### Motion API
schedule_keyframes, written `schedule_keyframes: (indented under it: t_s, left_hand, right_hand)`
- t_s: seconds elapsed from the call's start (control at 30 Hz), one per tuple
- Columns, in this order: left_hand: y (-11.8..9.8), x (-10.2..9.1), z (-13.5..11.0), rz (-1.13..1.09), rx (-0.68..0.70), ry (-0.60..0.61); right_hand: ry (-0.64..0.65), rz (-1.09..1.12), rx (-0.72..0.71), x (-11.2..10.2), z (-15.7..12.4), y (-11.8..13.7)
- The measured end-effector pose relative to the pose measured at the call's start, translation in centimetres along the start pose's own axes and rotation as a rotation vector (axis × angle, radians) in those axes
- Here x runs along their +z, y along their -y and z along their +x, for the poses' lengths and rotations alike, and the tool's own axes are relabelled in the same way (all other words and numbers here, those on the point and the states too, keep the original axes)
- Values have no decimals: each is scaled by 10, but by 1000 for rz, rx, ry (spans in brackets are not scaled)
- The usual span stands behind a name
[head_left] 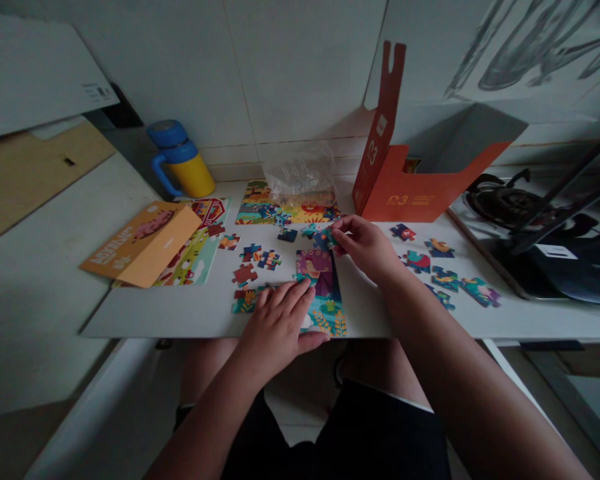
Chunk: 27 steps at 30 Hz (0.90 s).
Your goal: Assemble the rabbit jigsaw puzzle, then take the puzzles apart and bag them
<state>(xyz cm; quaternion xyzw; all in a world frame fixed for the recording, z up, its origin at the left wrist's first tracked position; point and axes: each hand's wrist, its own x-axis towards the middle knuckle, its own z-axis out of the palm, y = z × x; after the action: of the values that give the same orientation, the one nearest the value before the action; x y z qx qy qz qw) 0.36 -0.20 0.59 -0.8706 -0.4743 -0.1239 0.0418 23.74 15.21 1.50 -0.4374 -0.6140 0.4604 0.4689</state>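
So our right hand point(364, 248) looks pinched on a blue piece point(325, 239), right at the joined puzzle point(330, 285)'s far end; our left hand point(279, 321) just lies flat, relaxed, over its near part.

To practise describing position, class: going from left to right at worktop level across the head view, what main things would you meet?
Orange-yellow box → left hand → right hand → orange-and-blue puzzle piece → teal-and-purple puzzle piece → white label.
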Motion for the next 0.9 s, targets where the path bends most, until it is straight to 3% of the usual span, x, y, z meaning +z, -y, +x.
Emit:
schedule_keyframes:
  t_s: [0.13,0.43,0.7,0.9]
  left_hand:
    - [-1,-1,0,-28,-10,-14]
    - [-1,-3,0,-131,-19,-77]
    - [9,11,-23,-159,197,-455]
    - [6,9,-21,-145,170,-380]
  right_hand:
    - [44,106,23,1,-2,0]
    - [73,86,5,1,-2,-4]
    - [92,68,-27,1,0,-11]
    - [105,69,-14,1,-1,-10]
